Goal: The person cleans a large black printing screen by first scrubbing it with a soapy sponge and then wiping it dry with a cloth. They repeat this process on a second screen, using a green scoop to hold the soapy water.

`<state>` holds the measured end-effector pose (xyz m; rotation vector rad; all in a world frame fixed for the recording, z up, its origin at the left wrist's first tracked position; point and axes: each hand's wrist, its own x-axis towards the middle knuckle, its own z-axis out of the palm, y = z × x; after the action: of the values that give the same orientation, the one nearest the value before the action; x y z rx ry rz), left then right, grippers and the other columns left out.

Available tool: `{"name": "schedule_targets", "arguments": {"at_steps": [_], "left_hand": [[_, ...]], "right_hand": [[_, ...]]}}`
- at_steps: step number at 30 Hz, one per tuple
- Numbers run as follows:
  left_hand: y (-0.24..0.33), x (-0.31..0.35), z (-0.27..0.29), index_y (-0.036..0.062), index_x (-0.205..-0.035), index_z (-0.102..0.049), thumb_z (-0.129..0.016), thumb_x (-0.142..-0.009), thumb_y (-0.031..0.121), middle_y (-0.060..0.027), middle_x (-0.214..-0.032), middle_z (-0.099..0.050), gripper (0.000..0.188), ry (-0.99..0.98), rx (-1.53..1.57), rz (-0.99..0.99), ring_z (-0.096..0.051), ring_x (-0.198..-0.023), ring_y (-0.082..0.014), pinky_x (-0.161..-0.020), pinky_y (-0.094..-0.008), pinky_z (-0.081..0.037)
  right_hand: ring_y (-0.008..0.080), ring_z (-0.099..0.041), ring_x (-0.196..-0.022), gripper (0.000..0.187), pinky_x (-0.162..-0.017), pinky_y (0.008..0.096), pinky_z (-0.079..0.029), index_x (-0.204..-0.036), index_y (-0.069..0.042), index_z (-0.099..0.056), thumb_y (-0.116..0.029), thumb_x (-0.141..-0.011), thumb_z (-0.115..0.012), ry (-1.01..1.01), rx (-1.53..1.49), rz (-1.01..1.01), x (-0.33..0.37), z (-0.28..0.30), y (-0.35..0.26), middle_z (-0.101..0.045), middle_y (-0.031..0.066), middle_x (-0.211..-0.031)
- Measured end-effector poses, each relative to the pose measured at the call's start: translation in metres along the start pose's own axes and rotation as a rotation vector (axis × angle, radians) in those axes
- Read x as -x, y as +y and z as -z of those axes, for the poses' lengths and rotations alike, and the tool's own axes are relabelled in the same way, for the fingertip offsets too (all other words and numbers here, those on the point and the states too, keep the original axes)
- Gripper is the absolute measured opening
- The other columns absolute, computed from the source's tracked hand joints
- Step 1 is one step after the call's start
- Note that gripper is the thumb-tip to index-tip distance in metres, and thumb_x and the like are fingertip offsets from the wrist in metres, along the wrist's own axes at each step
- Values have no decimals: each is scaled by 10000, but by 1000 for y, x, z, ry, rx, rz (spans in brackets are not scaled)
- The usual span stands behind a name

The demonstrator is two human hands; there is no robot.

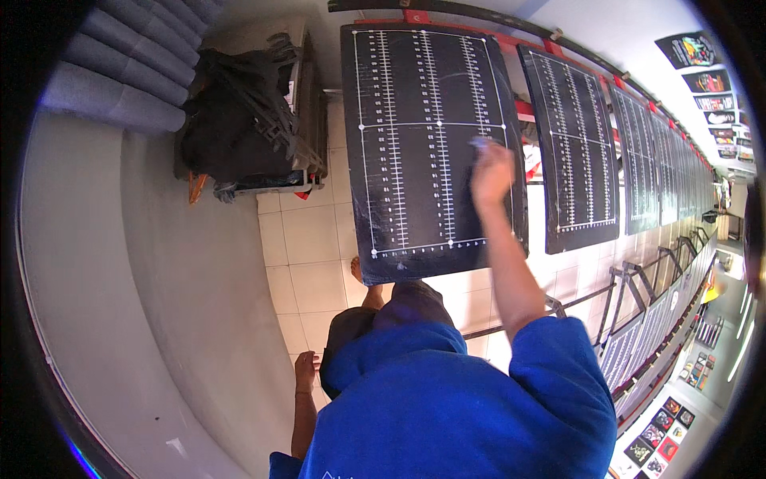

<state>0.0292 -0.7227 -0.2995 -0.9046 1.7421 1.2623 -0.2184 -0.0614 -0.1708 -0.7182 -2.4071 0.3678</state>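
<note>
My right hand [492, 176] is over the right part of a black board [411, 184] marked with white rulers and grid lines. Its fingers are closed, and a small pale bluish thing [481, 144] shows at their tips, too blurred to name. Whether the hand touches the board's surface cannot be made out. At my left side, away from the board, hangs my left hand [306, 369]. Its fingers are loosely bent and slightly apart, with nothing seen in them.
A second ruled black board [578, 148] stands just right of mine, with several more receding beyond it. At the left, dark cloth and straps [239, 120] heap on a grey cart beside a wall [183, 279]. Another row of boards [654, 335] runs along the right.
</note>
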Motion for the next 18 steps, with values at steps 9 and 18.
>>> {"name": "schedule_targets", "arguments": {"at_steps": [9, 18], "left_hand": [[-59, 12, 41, 65, -1233, -591, -495, -1032, 424, -105, -1055, -685, 422, 57, 89, 265, -663, -873, -232, -728, -388, -547], [-74, 15, 42, 92, -1172, -611, -559, -1012, 419, -72, -994, -677, 368, -104, -101, 228, -661, -767, -207, -646, -372, -558]], "right_hand": [[143, -637, -757, 271, -659, 301, -513, -1114, -51, -745, -268, -1001, -628, -337, -223, -189, 88, 87, -9, -704, 69, -900], [244, -612, -650, 163, -648, 387, -504, -948, -17, -718, -151, -986, -633, -384, -509, -38, 175, 44, -147, -711, 130, -929]]}}
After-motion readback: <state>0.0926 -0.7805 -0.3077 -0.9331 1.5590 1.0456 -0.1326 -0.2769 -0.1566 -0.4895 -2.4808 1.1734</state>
